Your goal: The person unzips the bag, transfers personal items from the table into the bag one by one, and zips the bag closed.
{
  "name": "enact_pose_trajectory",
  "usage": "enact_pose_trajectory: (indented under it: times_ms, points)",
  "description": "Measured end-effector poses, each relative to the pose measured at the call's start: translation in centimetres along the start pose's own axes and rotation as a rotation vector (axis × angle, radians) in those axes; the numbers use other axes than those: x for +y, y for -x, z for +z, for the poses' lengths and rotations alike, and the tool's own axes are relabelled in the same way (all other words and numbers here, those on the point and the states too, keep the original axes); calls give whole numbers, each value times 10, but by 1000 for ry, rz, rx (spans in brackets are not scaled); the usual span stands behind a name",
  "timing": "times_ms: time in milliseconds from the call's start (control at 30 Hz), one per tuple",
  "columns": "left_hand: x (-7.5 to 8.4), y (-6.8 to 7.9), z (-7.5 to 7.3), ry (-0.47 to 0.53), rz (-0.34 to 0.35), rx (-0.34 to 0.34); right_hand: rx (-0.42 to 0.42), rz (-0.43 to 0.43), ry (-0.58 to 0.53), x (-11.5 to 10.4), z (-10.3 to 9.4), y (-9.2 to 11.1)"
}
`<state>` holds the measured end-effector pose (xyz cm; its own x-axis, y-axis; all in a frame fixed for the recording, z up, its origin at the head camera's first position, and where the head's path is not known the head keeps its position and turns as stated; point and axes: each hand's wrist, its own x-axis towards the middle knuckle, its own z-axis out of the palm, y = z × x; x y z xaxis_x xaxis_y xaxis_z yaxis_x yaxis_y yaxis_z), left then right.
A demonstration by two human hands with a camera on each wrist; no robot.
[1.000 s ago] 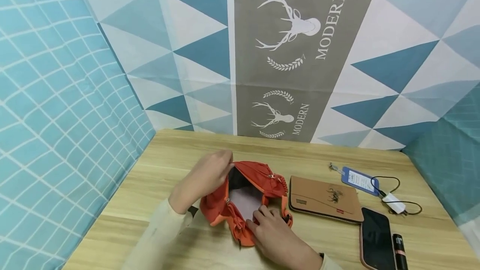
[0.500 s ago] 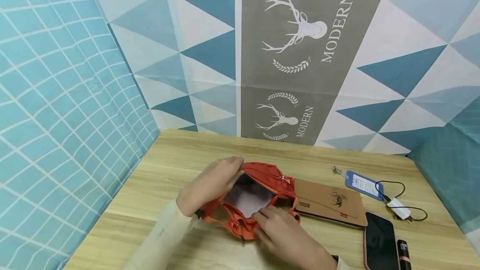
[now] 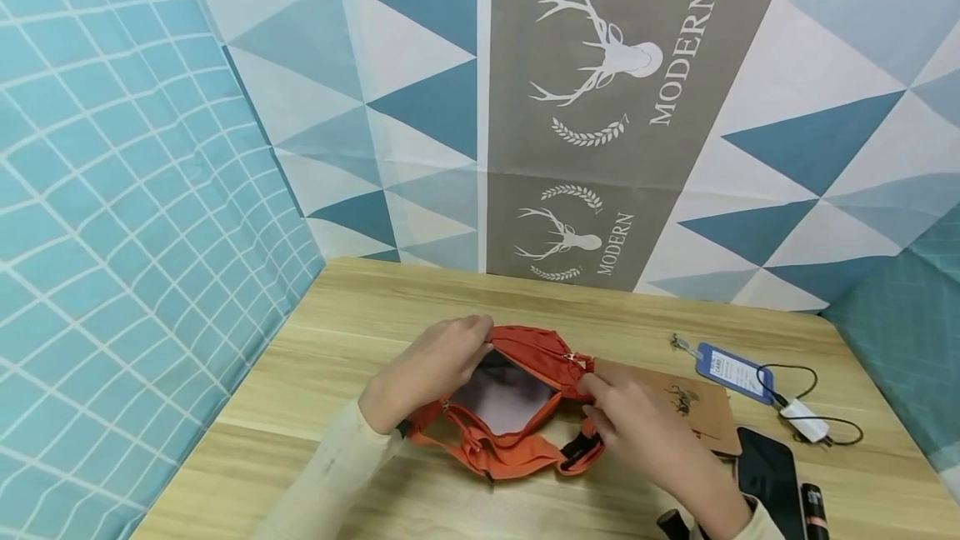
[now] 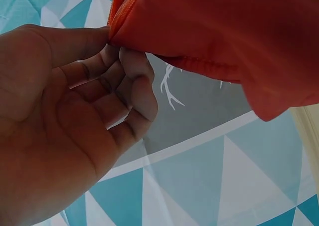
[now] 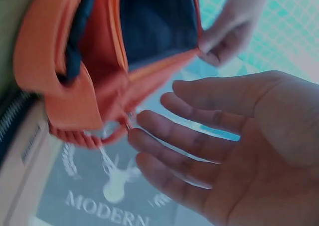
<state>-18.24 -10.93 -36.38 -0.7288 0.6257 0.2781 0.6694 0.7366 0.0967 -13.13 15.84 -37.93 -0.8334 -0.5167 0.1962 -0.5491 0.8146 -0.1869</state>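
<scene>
A red waist bag lies unzipped on the table, its mouth spread wide with a pale lining showing. My left hand pinches the back edge of the mouth at its left end; in the left wrist view, thumb and fingertips meet on the zippered corner. Beside the bag's right end is my right hand, and the right wrist view shows its fingers extended, holding nothing, close to a zip pull cord. An orange strap with a black buckle loops in front.
Right of the bag lies a brown notebook, partly covered by my right hand. Beyond it are a blue card holder and a white charger with black cable. A phone and a dark tube lie at the front right.
My right hand has let go of the bag's front edge and moved right and back to the bag's right end. My left hand keeps its pinch; the mouth is spread wider.
</scene>
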Motion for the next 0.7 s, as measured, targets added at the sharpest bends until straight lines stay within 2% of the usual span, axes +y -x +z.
enact_pose_trajectory:
  times_ms: [133, 333, 467, 567, 700]
  points:
    - [0, 1, 1, -9, 2, 5, 2, 23, 29, 9, -5, 2]
    - [0, 4, 1, -2, -10, -15, -135, 148, 18, 23, -3, 3]
    - [-2, 6, 2, 2, -15, -16, -227, 194, 29, 34, -2, 4]
    - [-2, 5, 2, 10, -6, -8, -274, 218, -12, 45, -2, 6]
    - [-2, 2, 3, 13, 12, -1, -291, 266, -32, 64, -2, 12]
